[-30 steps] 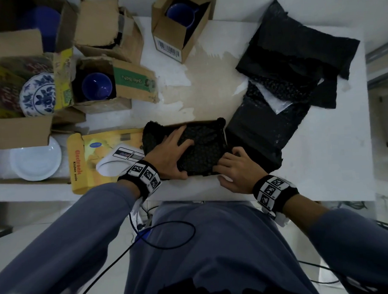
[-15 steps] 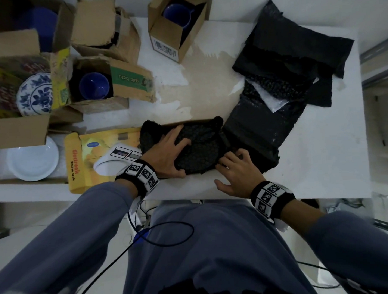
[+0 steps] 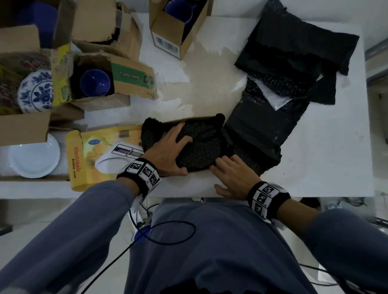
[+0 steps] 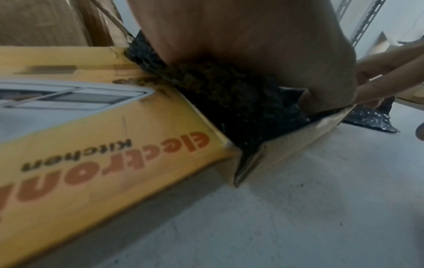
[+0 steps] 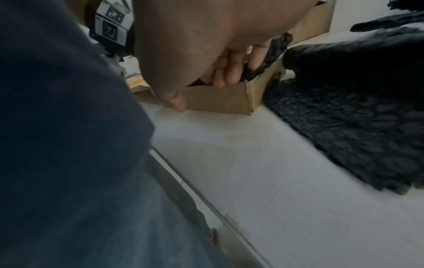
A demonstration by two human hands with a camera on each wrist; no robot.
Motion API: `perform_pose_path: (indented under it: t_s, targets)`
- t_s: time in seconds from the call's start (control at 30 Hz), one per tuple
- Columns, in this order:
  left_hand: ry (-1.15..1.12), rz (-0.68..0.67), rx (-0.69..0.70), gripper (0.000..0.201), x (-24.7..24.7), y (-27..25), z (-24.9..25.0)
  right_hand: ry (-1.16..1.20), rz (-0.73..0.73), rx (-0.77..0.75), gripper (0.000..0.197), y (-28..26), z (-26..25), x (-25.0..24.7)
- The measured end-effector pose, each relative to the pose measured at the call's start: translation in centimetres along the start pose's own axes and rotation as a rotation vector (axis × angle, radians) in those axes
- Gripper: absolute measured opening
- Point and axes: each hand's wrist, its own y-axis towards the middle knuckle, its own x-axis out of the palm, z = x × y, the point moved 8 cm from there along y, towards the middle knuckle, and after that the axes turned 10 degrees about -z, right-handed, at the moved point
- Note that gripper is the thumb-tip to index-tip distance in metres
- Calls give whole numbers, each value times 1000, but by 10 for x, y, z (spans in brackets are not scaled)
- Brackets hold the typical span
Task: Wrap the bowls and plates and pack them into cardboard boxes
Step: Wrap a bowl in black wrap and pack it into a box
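A bundle wrapped in black bubble wrap (image 3: 202, 144) sits in a low cardboard box (image 3: 194, 119) near the table's front edge. My left hand (image 3: 169, 152) lies flat on top of the bundle with its fingers spread, pressing it down. My right hand (image 3: 232, 176) is at the box's near right corner. In the right wrist view its fingers (image 5: 229, 72) hook over the rim of the box (image 5: 220, 99) against the wrap (image 5: 273, 52), and the thumb rests outside at the foot of the wall. What the wrap covers is hidden.
A yellow kitchen-scale box (image 3: 93, 155) lies just left of the bundle. Farther left, open boxes hold a white plate (image 3: 34, 157), a blue-patterned plate (image 3: 36, 91) and a blue bowl (image 3: 94, 82). A blue cup (image 3: 178, 8) stands in a box behind. Black wrap sheets (image 3: 285, 76) lie on the right.
My right hand has slid a little toward the near right corner of the box. The left hand stays pressed on the bundle.
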Motion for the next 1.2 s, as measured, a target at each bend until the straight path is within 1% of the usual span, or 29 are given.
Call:
perform_pose_path:
  t_s: [0.07,0.13,0.2,0.23,0.27,0.3,0.37,0.43,0.47,0.53,0.63,0.7,0.8,0.9,1.03,1.2]
  targets:
    - [4,0,0,89,0,0,0,-1,37,-32,42,1,0,-4]
    - [1,3,2,89,0,0,0,24,139,-61,29,-1,3,-17]
    - [-4,7,2,88,0,0,-1,58,243,-25,16,-1,13,-33]
    - [-5,9,4,88,0,0,-1,71,258,25,11,2,20,-39]
    - [-6,10,7,88,0,0,0,83,251,90,13,5,28,-43]
    - [-7,8,9,88,0,0,-1,97,209,156,27,11,35,-45]
    - [-3,9,14,85,0,0,-1,106,64,252,59,23,45,-42]
    - [2,20,16,81,-2,-1,-2,63,-78,290,86,35,48,-38]
    - [7,25,16,80,-2,-2,-2,32,-133,306,96,40,50,-36]
    - [22,38,4,78,-4,-3,-2,-48,-209,350,109,48,55,-34]
    - [40,66,-27,78,-6,-4,-3,-118,-285,385,117,54,64,-30]
    - [22,76,-37,79,-5,-4,-3,-131,-308,397,119,57,67,-28]
    - [-9,85,-49,81,-3,-2,-4,-126,-318,430,121,59,70,-25]
    - [-16,88,-63,84,-4,-3,-3,-101,-310,427,119,57,72,-21]
    - [-81,139,-73,83,-5,-5,2,-64,-289,429,120,54,73,-17]
    - [-54,100,-133,94,0,3,5,-30,-305,414,121,53,75,-16]
